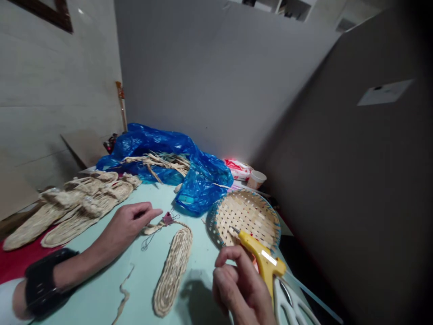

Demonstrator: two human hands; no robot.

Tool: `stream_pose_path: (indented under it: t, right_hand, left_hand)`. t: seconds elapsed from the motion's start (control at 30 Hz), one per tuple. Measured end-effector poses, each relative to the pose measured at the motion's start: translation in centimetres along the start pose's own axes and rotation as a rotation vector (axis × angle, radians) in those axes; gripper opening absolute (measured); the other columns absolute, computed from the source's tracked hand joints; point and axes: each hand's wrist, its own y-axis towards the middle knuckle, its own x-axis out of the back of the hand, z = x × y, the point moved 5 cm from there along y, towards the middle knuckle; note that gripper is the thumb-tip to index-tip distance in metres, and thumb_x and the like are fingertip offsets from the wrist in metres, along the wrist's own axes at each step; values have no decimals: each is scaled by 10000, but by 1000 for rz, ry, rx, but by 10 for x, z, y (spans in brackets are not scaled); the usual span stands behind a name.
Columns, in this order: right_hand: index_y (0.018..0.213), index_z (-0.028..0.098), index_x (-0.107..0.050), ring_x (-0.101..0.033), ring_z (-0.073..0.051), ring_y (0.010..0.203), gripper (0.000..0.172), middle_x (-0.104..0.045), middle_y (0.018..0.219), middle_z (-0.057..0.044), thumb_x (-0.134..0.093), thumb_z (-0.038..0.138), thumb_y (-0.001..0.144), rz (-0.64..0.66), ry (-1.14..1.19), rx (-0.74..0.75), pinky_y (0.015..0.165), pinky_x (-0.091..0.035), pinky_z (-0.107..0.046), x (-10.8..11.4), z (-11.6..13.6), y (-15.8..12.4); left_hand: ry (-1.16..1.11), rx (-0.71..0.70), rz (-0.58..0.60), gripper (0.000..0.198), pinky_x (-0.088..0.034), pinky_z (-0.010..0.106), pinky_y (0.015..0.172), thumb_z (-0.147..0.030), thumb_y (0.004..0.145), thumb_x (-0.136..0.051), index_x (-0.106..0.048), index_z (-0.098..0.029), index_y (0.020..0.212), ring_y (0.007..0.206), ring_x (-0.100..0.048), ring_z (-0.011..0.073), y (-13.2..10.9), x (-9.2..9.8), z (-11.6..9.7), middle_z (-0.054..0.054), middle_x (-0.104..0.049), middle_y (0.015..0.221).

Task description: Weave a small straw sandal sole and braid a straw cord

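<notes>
My left hand [131,221] is above the table, one finger stretched toward a dark red binder clip [167,218] on a straw braid [183,225]. The braid's loose end shows beside the hand, which does not visibly grip it. From the clip the braid runs into a long oval coiled straw sole [173,271], lying flat. My right hand [241,282] is raised at the lower right, fingers loosely bent with gaps between them and nothing visible inside. Just behind it, a yellow glue gun [262,255] has its nozzle over a round woven basket [248,212].
White-handled scissors [291,304] lie beside the glue gun. Finished straw sandals [89,205] are at the left. A blue plastic bag [203,180] with straw [165,162] stands at the back, near a paper cup [256,179]. A loose straw strand [123,295] lies in front. Grey partitions [216,81] enclose the table.
</notes>
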Motion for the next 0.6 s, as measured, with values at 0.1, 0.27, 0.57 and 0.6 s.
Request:
stream_pose_path:
  t: [0.1, 0.27, 0.57, 0.6]
  right_hand:
    - [899, 232, -516, -372, -145, 611, 359, -388, 660, 23, -515, 590, 881, -6, -89, 14, 561, -302, -273, 3, 6, -1]
    - [950, 251, -545, -465, -167, 786, 251, -483, 842, -7, -487, 494, 933, 102, -209, 11, 697, -368, -266, 8, 17, -1]
    - [940, 232, -566, -408, -124, 621, 199, -429, 676, 39, -454, 391, 984, -11, -250, 58, 576, -312, -257, 19, 4, 13]
    - [939, 232, -560, -402, -122, 616, 175, -421, 671, 43, -475, 380, 977, -47, -241, 66, 574, -314, -255, 22, 5, 14]
  left_hand:
    - [29, 4, 35, 302, -323, 261, 554, -482, 832, -557, -544, -224, 676, 583, -424, 152, 1, -3, 4, -46, -473, 602]
    - [98, -46, 99, 326, -414, 297, 788, -516, 889, -487, -589, -247, 1041, 926, -584, 222, 3, -9, 6, 31, -641, 1064]
    - [348, -268, 205, 407, -339, 374, 963, -458, 897, -537, -576, -227, 1229, 1095, -503, 271, -2, -22, -11, 74, -631, 1184]
    - [366, -283, 232, 402, -355, 368, 942, -445, 900, -538, -574, -227, 1237, 1060, -515, 265, -3, -25, -12, 68, -649, 1159]
